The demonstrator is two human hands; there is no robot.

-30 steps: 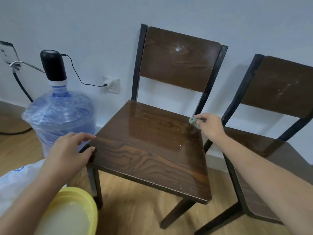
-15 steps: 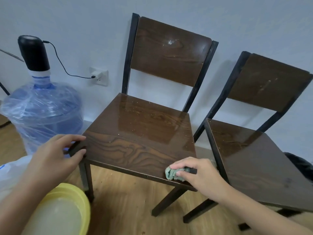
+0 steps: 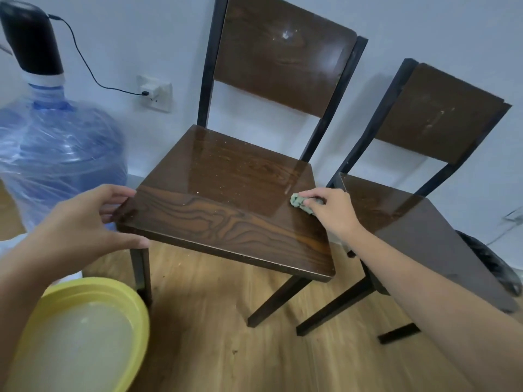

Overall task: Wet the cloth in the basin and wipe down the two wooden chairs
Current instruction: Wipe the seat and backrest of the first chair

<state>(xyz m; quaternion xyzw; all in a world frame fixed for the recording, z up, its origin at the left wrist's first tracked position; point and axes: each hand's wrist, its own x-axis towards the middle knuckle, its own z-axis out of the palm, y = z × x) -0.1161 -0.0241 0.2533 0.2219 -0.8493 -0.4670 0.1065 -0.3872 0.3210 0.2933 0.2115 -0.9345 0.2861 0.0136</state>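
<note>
Two bare hands at work, yellow basin point(image 3: 138, 312) of cloudy water low left, left hand point(image 3: 85, 222) with fingers spread gripping the left chair point(image 3: 226, 219) seat corner, right hand point(image 3: 334, 212) pinching a balled green cloth point(image 3: 297, 200) against that seat's right edge, second chair point(image 3: 424, 219) just beside.

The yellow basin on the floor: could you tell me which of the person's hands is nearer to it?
Left. The left hand grips the chair seat's front-left corner, just above the yellow basin; the right hand presses the cloth at the seat's far right edge.
</note>
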